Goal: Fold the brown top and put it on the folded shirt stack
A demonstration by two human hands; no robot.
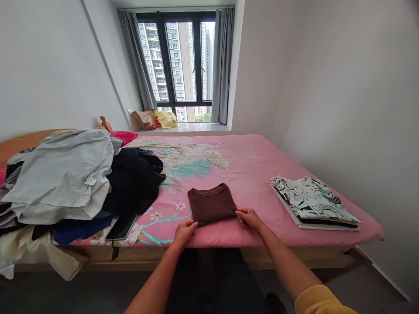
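Observation:
A brown shirt (212, 205), folded into a compact rectangle with its neckline at the far side, lies near the front edge of the bed. My left hand (185, 232) pinches its near left corner. At the near right corner, my right hand (248, 218) grips the fabric between thumb and fingers. To the right sits a stack of folded shirts (314, 203), topped by a white one with a black print. On the left rises a heap of loose clothes, with a light grey shirt (65, 170) on top and a black garment (135, 179) beside it.
A pink flowered sheet (248, 161) covers the bed. A dark phone (121, 227) lies by the clothes heap near the front edge. Cream fabric (39, 248) hangs over that edge. Paper and yellow bags (166, 119) stand on the windowsill.

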